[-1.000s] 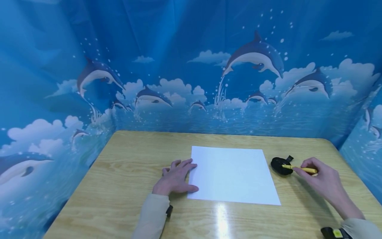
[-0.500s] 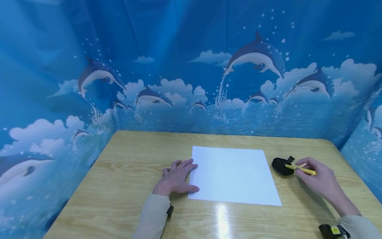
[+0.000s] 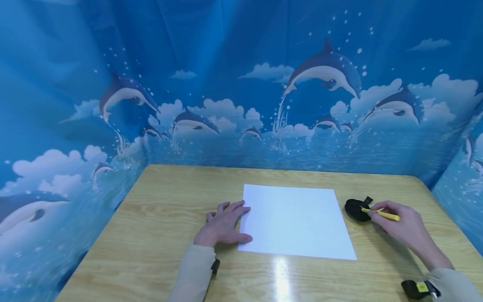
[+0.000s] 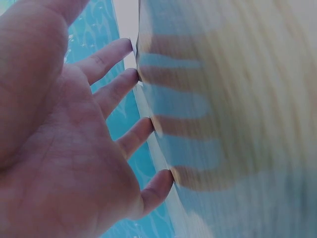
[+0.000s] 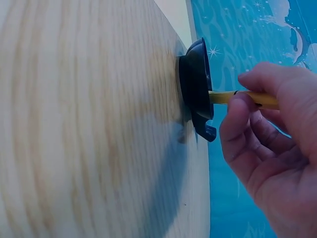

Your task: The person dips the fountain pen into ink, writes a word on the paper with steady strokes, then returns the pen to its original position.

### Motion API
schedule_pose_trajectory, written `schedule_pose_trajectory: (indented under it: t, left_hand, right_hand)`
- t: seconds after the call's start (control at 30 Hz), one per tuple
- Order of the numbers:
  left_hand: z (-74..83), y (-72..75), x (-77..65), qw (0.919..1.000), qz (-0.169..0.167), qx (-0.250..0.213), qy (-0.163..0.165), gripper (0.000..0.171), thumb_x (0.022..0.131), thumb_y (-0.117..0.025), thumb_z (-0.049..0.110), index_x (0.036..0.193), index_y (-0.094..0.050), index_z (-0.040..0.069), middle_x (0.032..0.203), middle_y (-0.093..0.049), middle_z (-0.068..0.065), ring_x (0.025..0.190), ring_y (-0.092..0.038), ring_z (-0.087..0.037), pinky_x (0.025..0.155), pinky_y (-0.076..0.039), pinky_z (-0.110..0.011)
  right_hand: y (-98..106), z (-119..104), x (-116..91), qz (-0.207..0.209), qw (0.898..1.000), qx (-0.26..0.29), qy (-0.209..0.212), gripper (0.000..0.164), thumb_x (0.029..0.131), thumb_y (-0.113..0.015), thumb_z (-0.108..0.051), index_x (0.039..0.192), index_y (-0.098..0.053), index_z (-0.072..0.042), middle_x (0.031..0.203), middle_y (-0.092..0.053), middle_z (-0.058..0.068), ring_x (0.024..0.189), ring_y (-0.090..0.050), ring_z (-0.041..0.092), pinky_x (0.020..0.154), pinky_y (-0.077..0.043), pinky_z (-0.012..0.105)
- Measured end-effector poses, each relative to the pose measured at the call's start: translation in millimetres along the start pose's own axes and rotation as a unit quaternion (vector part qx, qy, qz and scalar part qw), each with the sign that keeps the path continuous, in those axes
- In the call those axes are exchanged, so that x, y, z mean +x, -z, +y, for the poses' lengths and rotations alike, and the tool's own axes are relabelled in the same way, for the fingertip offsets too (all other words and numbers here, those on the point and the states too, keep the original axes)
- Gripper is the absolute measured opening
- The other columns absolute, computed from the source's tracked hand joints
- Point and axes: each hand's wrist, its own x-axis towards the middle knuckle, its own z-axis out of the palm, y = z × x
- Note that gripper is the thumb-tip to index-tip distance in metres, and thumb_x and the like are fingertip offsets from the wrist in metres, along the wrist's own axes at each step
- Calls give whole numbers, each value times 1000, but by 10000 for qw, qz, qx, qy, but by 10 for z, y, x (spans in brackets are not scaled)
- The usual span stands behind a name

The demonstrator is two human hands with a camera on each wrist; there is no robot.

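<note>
A white sheet of paper (image 3: pixel 294 222) lies on the table. My left hand (image 3: pixel 224 226) rests spread at its left edge, thumb and a finger reaching onto the sheet. The left wrist view shows its fingertips (image 4: pixel 143 126) touching down. To the right of the paper stands a small shallow black dish (image 3: pixel 356 209) with a short tab at its back. My right hand (image 3: pixel 407 226) pinches a slim yellow stick (image 3: pixel 390 216), thicker toward its rear, tilted over the dish. In the right wrist view the stick's front end (image 5: pixel 220 97) disappears behind the dish's rim (image 5: pixel 207 69).
The wooden table (image 3: pixel 162 218) extends to both sides of the paper and toward me, with a bright reflection near the front. A blue dolphin-printed curtain (image 3: pixel 226 84) hangs behind the table and on both sides.
The tip of the yellow stick has shifted slightly to the right within the black dish, with my right hand moving a little. My left hand and the paper stay in place.
</note>
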Motion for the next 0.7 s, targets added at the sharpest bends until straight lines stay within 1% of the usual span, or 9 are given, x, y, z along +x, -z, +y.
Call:
schedule_pose_trajectory:
  t: [0.1,0.17,0.2,0.27,0.33,0.4,0.43,0.6,0.7]
  left_hand:
    - [-1,-1,2,10000,1,14,19,82,84,-78,55,154,-46,28,169,-30,2,153,-23,-41,109,-25,-76]
    - [-1,-2,3,10000,1,12,26,82,84,-78,55,154,-46,29,169,-31,3,153,-23,-41,109,-25,-76]
    - [0,-1,3,10000,2,5,28,82,84,-78,55,154,-46,28,169,-31,3,153,-23,-41,109,-25,-76]
    - [2,0,4,10000,4,5,34,82,84,-78,55,154,-46,29,169,-31,3,153,-23,-41,109,-25,-76]
    - [4,2,5,10000,8,7,36,82,84,-78,55,154,-46,28,169,-31,3,153,-23,-41,109,-25,-76]
    - [5,3,7,10000,13,19,39,82,83,-78,55,154,-46,28,169,-31,2,153,-23,-41,109,-25,-76]
    - [4,1,9,10000,9,23,40,82,84,-78,55,154,-46,28,169,-31,2,153,-23,-41,109,-25,-76]
    - [4,-3,14,10000,9,30,42,82,83,-78,55,154,-46,28,169,-31,3,153,-24,-41,109,-26,-76]
    - [2,0,13,10000,25,35,48,83,83,-79,55,154,-47,28,168,-32,2,152,-24,-41,108,-26,-76]
  right_hand:
    - [-14,5,25,80,10000,-6,33,31,96,-70,-37,109,-71,-9,99,-74,14,60,-58,3,57,-44,24]
    - [-19,10,47,139,9999,-59,50,29,95,-72,-37,106,-71,-10,98,-74,14,66,-57,0,57,-44,23]
    - [-22,11,60,166,9998,-94,56,28,94,-73,-37,104,-71,-10,99,-74,15,71,-58,1,58,-43,23]
    - [-26,13,83,181,9997,-162,82,26,93,-74,-36,101,-70,-12,103,-74,17,83,-64,9,63,-42,23]
    - [-29,9,106,99,9998,-129,67,24,94,-73,-34,100,-69,-12,109,-73,22,93,-69,26,66,-44,26]
    - [-34,7,126,-8,9999,-117,77,23,95,-71,-33,101,-70,-11,115,-71,27,102,-67,43,69,-46,30]
    - [-34,7,135,-94,9999,-107,87,24,96,-70,-33,102,-71,-10,117,-70,29,106,-66,47,71,-48,34]
    - [-33,9,171,-362,9990,-208,157,28,98,-67,-33,106,-74,-8,122,-67,33,111,-62,51,77,-52,48]
    - [-34,11,188,-412,9987,-256,127,30,97,-68,-36,106,-74,-8,122,-68,32,112,-63,51,78,-52,48]
